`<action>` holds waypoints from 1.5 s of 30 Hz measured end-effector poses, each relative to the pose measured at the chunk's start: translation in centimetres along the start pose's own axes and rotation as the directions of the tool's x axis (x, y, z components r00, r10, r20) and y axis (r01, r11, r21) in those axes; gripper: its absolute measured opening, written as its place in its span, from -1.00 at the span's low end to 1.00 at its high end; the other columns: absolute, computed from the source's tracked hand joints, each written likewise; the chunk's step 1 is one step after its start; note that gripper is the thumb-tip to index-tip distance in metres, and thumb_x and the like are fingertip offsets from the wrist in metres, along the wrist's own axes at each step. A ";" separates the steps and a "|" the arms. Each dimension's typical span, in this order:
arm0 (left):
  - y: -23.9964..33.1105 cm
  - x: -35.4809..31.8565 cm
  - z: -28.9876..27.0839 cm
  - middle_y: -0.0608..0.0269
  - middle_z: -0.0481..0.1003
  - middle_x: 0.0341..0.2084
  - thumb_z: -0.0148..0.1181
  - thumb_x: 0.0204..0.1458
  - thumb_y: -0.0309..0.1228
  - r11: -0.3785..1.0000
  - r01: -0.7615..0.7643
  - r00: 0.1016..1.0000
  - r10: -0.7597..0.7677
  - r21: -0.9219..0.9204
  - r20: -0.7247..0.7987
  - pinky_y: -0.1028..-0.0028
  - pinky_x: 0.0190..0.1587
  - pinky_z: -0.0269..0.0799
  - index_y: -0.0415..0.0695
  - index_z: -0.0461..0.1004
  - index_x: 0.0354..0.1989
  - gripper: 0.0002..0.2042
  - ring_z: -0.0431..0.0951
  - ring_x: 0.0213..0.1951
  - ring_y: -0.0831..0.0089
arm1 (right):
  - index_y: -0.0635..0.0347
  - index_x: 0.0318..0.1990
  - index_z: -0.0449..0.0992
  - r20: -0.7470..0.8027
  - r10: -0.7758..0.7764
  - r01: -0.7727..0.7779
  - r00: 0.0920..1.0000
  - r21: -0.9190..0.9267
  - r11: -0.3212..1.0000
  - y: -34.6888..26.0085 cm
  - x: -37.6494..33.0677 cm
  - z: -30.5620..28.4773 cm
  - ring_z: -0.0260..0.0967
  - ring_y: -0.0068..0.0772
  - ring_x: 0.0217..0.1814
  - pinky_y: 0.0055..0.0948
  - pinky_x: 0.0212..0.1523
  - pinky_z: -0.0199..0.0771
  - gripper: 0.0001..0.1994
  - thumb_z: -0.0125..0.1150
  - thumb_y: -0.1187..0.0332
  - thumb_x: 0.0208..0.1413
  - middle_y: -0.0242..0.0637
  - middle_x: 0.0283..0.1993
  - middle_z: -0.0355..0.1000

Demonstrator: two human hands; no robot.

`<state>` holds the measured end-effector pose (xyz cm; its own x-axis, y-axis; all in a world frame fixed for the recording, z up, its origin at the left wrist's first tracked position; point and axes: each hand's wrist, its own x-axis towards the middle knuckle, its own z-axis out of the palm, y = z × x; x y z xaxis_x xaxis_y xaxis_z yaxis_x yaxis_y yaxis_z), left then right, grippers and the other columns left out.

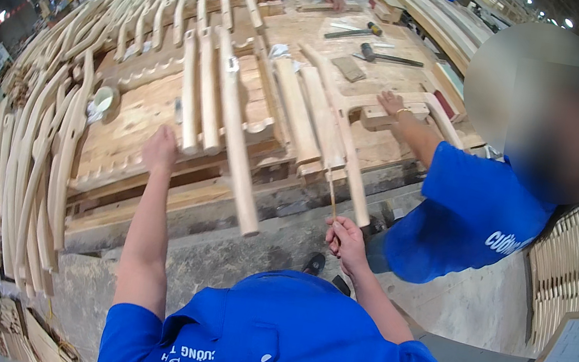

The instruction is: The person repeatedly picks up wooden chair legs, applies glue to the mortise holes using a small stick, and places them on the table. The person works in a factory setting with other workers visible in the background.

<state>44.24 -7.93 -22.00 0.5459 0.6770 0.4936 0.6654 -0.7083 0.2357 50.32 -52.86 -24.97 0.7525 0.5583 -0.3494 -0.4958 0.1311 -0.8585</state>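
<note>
My right hand [345,244] pinches a thin stick [333,194], held upright in front of the bench edge. Its far end reaches the ends of flat wooden slats [323,122]. A long shaped wooden piece [351,172] lies just right of the stick. Over the bench's near edge is my left hand [160,149], blurred, so its fingers and anything in them cannot be made out. Several round wooden legs [237,154] lie between my hands, their near ends jutting toward me. A cup with white contents [105,103] stands to the left of my left hand.
Stacked curved wooden parts [37,149] crowd the left side. A co-worker [474,210] at the right rests a hand on a wooden frame piece [391,114]. Mallets [370,54] lie farther back on the workbench [122,136]. Two more people stand at the far side.
</note>
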 end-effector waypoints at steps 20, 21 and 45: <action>0.0 -0.3 -1.2 0.08 0.51 -0.54 -0.22 0.15 -0.17 0.996 -0.038 0.998 0.042 -0.083 0.043 0.12 -0.36 0.38 -0.07 0.39 -0.41 -0.70 0.51 -0.43 0.06 | 0.15 -0.22 0.33 -0.125 -0.141 0.118 0.982 -0.175 0.978 2.9 -5.4 4.9 0.09 -0.76 -0.67 -0.73 -0.69 0.01 -0.90 -0.10 0.36 0.22 -0.44 -0.56 0.30; 0.0 -0.2 -1.2 0.06 0.51 -0.53 -0.23 0.15 -0.16 0.997 -0.019 0.998 0.023 -0.071 0.057 0.11 -0.35 0.38 -0.07 0.39 -0.41 -0.69 0.51 -0.42 0.05 | 0.15 -0.22 0.33 -0.119 -0.144 0.123 0.982 -0.167 0.978 2.8 -5.0 5.1 0.09 -0.76 -0.67 -0.73 -0.69 0.02 -0.90 -0.10 0.36 0.22 -0.44 -0.56 0.31; 2.1 0.0 -1.1 -0.07 0.47 -0.48 -0.33 0.19 -0.09 0.996 0.043 0.999 -0.046 0.084 0.029 0.08 -0.34 0.26 -0.20 0.40 -0.38 -0.55 0.44 -0.39 -0.08 | 0.22 -0.23 0.34 0.029 -0.410 0.401 0.912 0.152 0.903 -12.7 9.6 -3.5 0.10 -0.78 -0.63 -0.76 -0.65 0.11 -0.88 -0.05 0.37 0.21 -0.46 -0.53 0.29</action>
<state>45.04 -9.68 -20.58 0.5294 0.7142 0.4580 0.7289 -0.6591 0.1854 65.39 -52.02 -18.72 0.8766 0.4792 0.0440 -0.2122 0.4669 -0.8585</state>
